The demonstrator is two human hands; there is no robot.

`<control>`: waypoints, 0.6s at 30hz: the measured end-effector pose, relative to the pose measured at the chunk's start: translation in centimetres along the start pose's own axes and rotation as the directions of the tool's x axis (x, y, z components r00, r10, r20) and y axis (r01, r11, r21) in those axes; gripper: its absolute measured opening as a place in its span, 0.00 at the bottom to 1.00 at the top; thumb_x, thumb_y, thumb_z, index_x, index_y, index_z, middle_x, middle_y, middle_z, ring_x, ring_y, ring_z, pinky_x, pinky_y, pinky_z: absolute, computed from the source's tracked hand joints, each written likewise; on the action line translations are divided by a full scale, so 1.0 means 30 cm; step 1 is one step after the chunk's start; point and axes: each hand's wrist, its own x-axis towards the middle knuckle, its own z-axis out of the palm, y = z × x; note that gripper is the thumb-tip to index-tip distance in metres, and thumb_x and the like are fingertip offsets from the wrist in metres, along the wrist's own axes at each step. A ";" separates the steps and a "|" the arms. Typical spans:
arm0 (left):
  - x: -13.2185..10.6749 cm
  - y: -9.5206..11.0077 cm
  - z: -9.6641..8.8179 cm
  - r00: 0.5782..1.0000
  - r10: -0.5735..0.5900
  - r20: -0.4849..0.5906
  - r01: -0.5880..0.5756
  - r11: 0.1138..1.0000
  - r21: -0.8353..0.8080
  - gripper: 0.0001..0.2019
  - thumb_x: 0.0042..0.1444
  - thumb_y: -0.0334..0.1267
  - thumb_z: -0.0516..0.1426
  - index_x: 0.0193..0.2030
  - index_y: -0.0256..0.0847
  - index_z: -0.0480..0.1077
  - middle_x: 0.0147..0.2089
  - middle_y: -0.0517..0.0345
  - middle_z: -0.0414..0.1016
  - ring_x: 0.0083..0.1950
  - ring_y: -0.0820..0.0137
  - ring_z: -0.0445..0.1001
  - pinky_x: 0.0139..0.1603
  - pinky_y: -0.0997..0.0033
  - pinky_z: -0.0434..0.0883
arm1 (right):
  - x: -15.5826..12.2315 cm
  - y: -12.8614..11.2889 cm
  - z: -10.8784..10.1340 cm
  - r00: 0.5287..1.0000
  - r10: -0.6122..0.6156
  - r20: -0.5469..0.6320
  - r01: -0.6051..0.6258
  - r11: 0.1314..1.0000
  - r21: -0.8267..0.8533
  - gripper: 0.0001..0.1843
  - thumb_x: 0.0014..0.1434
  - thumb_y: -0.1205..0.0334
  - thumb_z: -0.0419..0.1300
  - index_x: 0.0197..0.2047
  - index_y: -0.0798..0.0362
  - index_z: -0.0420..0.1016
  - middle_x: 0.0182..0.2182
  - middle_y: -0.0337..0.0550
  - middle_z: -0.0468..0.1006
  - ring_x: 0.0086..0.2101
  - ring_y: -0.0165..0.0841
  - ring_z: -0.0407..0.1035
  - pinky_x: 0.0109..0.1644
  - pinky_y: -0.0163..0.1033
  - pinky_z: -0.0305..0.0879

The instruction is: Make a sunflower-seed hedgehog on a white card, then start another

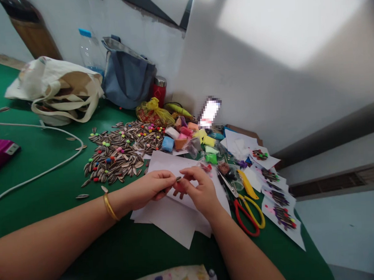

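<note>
Over a stack of white paper [175, 228], my two hands meet at a small dark striped sunflower seed [178, 179]. My left hand [161, 185], a gold bangle on its wrist, pinches the seed between thumb and fingers. Curled in from the other side, my right hand [200, 189] has its thumb and fingertips at the seed's other end. Several brown strips on the sheet show partly below the right fingers. A pile of sunflower seeds [115, 160], dotted with small coloured bits, lies beyond my left hand on the green tabletop.
Coloured clay packs [181, 143] lie ahead. Red-and-yellow scissors [247, 216] and a yellow cutter [247, 185] are right of the paper, beside sheets bearing seed arrangements [283, 216]. Behind stand a blue bag [127, 78], a white bag [55, 88] and a phone [210, 112]. A white cable [63, 163] crosses the left.
</note>
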 end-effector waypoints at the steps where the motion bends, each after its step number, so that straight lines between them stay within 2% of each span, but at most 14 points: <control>1: 0.000 0.000 -0.003 1.000 0.003 0.005 -0.003 1.000 0.028 0.18 0.59 0.52 0.57 0.34 0.37 0.68 0.26 0.65 0.60 0.21 0.80 0.54 0.20 0.77 0.50 | 0.002 0.002 -0.007 1.000 -0.015 0.010 0.015 1.000 -0.008 0.06 0.60 0.60 0.63 0.41 0.49 0.79 0.35 0.41 0.74 0.33 0.31 0.72 0.34 0.37 0.72; 3: 0.000 0.002 -0.007 1.000 0.011 0.012 -0.012 0.996 0.089 0.19 0.59 0.54 0.56 0.34 0.37 0.68 0.25 0.65 0.60 0.21 0.79 0.55 0.21 0.77 0.51 | 0.007 0.003 -0.019 0.998 -0.035 0.046 0.036 0.999 -0.023 0.05 0.60 0.60 0.64 0.38 0.49 0.81 0.34 0.42 0.74 0.35 0.33 0.73 0.37 0.38 0.73; 7: -0.003 0.007 -0.011 0.999 0.034 0.040 -0.043 0.972 0.231 0.22 0.60 0.57 0.53 0.35 0.37 0.70 0.24 0.65 0.60 0.22 0.77 0.57 0.22 0.75 0.54 | 0.011 0.001 -0.033 0.992 0.004 0.123 -0.005 1.000 0.002 0.03 0.59 0.61 0.65 0.35 0.49 0.81 0.34 0.41 0.74 0.34 0.32 0.72 0.35 0.37 0.73; 11: -0.008 0.013 -0.015 0.997 0.046 0.056 -0.060 0.958 0.282 0.23 0.61 0.58 0.52 0.36 0.37 0.71 0.24 0.64 0.61 0.22 0.76 0.57 0.22 0.74 0.55 | 0.012 0.001 -0.034 0.991 -0.008 0.137 0.009 1.000 -0.003 0.02 0.59 0.63 0.66 0.34 0.49 0.81 0.32 0.40 0.75 0.33 0.32 0.71 0.38 0.39 0.72; 18: 0.003 0.021 -0.009 0.995 0.071 -0.071 -0.041 0.935 0.352 0.20 0.56 0.55 0.58 0.41 0.38 0.73 0.24 0.66 0.63 0.21 0.76 0.58 0.21 0.75 0.56 | 0.018 0.001 -0.038 0.995 -0.055 0.084 0.066 0.990 -0.124 0.04 0.60 0.62 0.65 0.32 0.49 0.80 0.28 0.39 0.76 0.35 0.35 0.71 0.42 0.41 0.67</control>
